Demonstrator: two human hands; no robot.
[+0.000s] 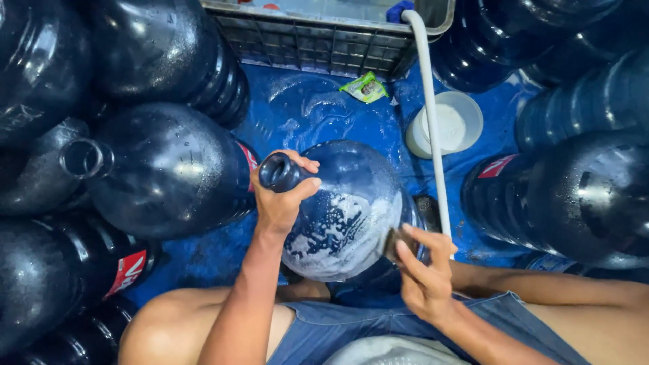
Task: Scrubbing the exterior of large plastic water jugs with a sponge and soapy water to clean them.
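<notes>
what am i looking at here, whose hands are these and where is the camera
The single picture comes from a camera worn on a person's head, looking down at their own bare hands and knees. The left hand grips the neck of a large blue water jug, soapy with foam, tilted on its side. The right hand presses a small dark thing, perhaps a scrubber, against the jug's side. Around them on the wet blue floor stand many more water jugs, a grey plastic crate, a white hose, a white tub and a small green sachet.
</notes>
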